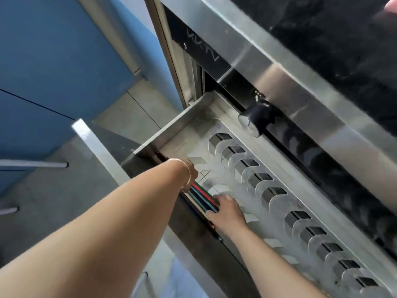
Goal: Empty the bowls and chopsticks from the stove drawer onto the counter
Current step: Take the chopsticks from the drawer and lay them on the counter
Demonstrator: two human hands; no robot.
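The steel stove drawer [277,168] stands pulled out below the stove front. A bundle of coloured chopsticks [204,195], red, green and dark, lies along the drawer's near inner wall. My left hand [191,172], with a thin bangle on the wrist, reaches down over the near wall and its fingers curl round one end of the bundle. My right hand [227,209] grips the other end, fingers bent over the sticks. No bowl shows in the drawer. The drawer floor is a perforated plate with rows of curved slots.
A black knob [254,119] sticks out from the stove front above the drawer. The dark glass cooktop [343,39] sits at top right behind a steel rim. Blue cabinet doors [53,72] with bar handles stand at the left. Grey floor lies below.
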